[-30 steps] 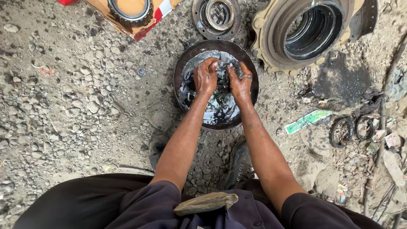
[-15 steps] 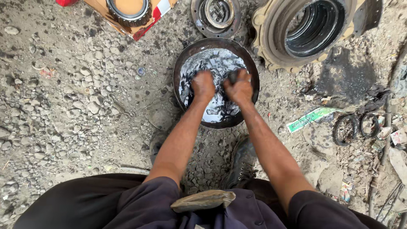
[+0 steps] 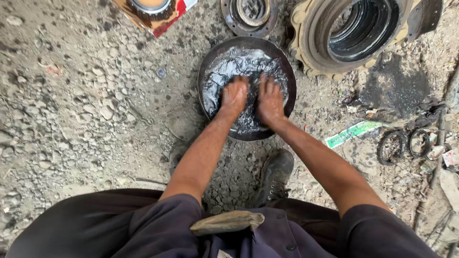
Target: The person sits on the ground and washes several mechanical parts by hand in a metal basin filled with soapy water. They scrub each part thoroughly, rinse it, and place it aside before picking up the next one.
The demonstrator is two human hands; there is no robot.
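Observation:
A round dark metal basin [image 3: 205, 71] sits on the gravel ahead of me, holding grey, shiny oily liquid [image 3: 239, 62]. My left hand [image 3: 234, 95] and my right hand [image 3: 270, 100] lie side by side in the near half of the basin. Both are palm down, with fingers stretched forward into the liquid and blurred by motion. I see nothing held in either hand. Whatever is under the palms is hidden.
A large tan hub housing [image 3: 358, 33] lies beyond the basin at the right, with a round flanged part [image 3: 249, 14] next to it. A bearing on a cardboard box [image 3: 150, 7] sits far left. Two dark rings [image 3: 391, 145] and a green wrapper [image 3: 354, 133] lie right. My boot [image 3: 275, 174] stands near the basin.
My hands were pressed together, rubbing in the middle of the basin. They have since slid toward me and separated, and now lie flat side by side.

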